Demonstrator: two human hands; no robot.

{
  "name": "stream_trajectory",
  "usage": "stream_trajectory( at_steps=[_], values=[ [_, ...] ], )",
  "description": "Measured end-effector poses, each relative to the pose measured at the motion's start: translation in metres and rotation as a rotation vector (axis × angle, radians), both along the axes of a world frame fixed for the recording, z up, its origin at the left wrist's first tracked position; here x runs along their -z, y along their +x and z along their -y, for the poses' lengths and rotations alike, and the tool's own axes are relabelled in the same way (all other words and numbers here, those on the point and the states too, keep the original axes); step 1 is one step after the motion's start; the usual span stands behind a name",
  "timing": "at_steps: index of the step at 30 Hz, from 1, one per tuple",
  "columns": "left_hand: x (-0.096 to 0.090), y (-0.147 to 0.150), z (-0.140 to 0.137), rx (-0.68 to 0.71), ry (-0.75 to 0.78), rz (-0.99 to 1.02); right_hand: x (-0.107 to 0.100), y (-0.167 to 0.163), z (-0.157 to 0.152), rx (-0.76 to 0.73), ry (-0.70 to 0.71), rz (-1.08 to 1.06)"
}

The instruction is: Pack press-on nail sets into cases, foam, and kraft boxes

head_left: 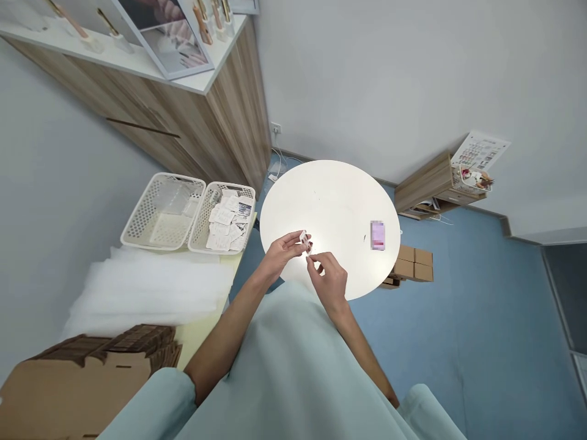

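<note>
Above the near edge of a round white table (330,201), my left hand (282,252) is closed on a small white card with dark reddish-brown pieces on it (304,238). Its thumb and fingers grip the card from the left, covering part of it. My right hand (329,280) comes in from the right, thumb and index finger pinched together at the card's lower end. Whatever sits between those fingertips is too small to make out. On the tabletop to the right lies a pinkish-purple rectangular item (378,236), its face blurred.
To the left stand two white perforated baskets, one with clear plastic (137,223), another with white packets (195,235). White foam sheets (151,287) and folded cardboard (77,391) lie nearer. A wooden cabinet (238,104) rises behind; brown boxes (415,264) sit right of the table.
</note>
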State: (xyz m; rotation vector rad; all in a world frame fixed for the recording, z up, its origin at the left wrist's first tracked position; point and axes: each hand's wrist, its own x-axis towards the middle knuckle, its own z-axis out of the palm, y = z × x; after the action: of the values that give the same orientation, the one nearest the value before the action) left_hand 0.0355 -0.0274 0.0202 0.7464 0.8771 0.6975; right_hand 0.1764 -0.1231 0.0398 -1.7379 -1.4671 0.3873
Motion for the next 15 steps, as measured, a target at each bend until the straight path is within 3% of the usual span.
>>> stream_trajectory(
  at_steps=[4,10,15],
  values=[
    [-0.002,-0.009,0.001,-0.021,0.057,-0.055,-0.003,0.000,-0.004,0.075,-0.010,-0.041],
    [-0.002,-0.027,-0.006,-0.172,0.104,-0.194,-0.004,0.004,-0.014,0.191,-0.291,-0.609],
    [-0.003,-0.038,-0.008,-0.144,0.091,-0.139,-0.003,-0.001,-0.016,0.186,-0.342,-0.769]
  ],
)
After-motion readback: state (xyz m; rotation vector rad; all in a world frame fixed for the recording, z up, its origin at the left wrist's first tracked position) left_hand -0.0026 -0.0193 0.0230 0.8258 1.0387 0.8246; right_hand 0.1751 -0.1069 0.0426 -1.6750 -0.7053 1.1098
